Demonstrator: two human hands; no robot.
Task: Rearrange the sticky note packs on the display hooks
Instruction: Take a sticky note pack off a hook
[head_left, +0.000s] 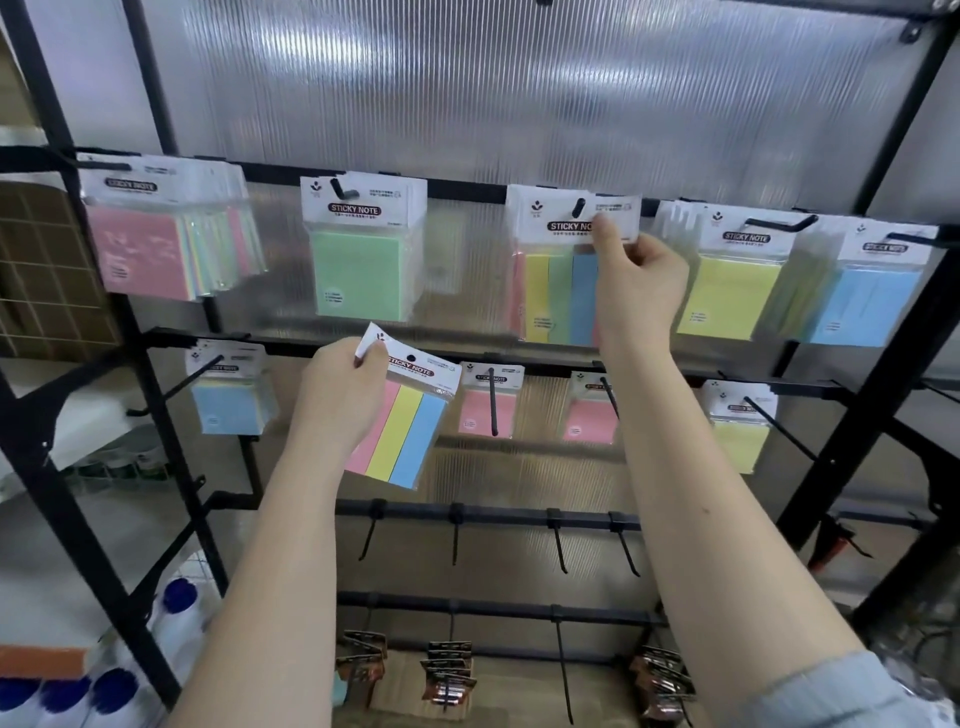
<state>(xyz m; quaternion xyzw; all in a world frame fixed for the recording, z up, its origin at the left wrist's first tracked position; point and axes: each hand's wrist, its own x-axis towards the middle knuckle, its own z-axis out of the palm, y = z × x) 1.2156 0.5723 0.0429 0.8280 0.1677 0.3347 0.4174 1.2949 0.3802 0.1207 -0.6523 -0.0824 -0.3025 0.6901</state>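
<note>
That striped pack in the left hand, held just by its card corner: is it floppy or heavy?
Probably light: the left hand pinches only a header corner of the striped pack. The card bends there, so likely floppy on top; the block below looks flat and stiff.

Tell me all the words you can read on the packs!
"STICKY NOTE": header of the green pack.
"STICKY NO": header of the striped pack on the hook; the right hand covers the rest.
"STICKY NOTE": striped pack in the left hand, header.
"STICKY NOTE": yellow pack, blurry.
Small print and other packs' labels: too blurred to read.
</note>
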